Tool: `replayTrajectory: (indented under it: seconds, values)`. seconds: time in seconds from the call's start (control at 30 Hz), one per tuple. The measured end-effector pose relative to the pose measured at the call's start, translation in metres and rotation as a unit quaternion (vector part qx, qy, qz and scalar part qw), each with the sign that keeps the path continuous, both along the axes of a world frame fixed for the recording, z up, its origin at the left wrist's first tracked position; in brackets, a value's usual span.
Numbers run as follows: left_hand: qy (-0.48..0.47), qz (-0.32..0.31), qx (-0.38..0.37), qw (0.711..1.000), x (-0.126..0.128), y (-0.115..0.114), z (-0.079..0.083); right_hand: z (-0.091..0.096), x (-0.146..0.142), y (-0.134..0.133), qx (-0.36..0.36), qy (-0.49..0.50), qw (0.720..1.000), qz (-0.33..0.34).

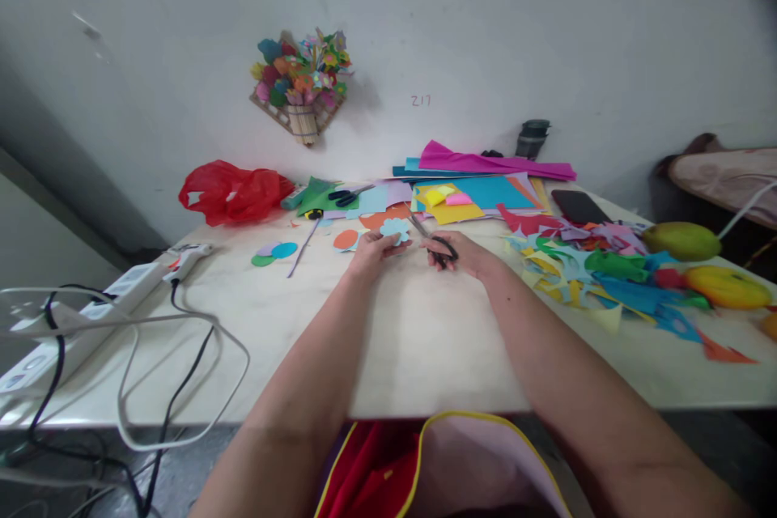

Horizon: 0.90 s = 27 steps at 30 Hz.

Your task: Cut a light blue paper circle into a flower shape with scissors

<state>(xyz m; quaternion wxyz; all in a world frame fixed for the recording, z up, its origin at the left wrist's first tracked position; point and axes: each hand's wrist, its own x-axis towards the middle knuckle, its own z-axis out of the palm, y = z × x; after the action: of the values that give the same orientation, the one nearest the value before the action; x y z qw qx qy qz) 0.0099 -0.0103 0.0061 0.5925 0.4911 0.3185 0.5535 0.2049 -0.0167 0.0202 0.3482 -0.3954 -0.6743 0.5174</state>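
Observation:
My left hand (371, 253) pinches a light blue paper flower (395, 231) with a scalloped edge, held just above the table. Close on its right, my right hand (456, 252) is wrapped round the black handles of a pair of scissors (443, 252). The blades point up and left, near the flower's right side; whether they touch it I cannot tell. An orange paper oval (346, 239) lies left of my left hand. Behind the flower is a larger orange paper piece (385, 217). Green, lilac and blue paper circles (284, 250) overlap farther left.
Colored paper sheets (498, 193) and a second pair of scissors (345, 197) lie at the back. Paper scraps (607, 271), mangoes (728, 286) and a phone (579, 207) are on the right. A red plastic bag (234, 193) sits back left; a power strip (85, 328) with loose cables is front left.

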Motion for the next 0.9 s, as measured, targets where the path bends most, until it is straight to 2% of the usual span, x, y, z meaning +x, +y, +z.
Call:
replayTrajectory:
  seconds: [0.3,0.47,0.63,0.73,0.9]
  values:
    - [-0.036,-0.006,-0.004,0.999,-0.003,0.001,-0.001,0.002,0.003,-0.001,-0.017,-0.015,0.999,0.024]
    - [0.027,0.012,-0.004,1.000,-0.003,0.001,-0.001,-0.003,0.003,0.004,0.001,0.021,0.999,-0.029]
    - [0.092,0.024,0.020,0.995,0.000,0.000,0.001,-0.004,0.002,0.006,-0.017,0.067,0.995,-0.072]
    - [0.078,0.016,0.023,0.997,0.000,0.002,-0.001,-0.003,0.001,0.006,-0.032,0.092,0.992,-0.077]
    - [0.044,0.014,0.069,0.997,0.000,0.008,-0.008,-0.005,0.000,0.008,-0.042,0.112,0.990,-0.079]
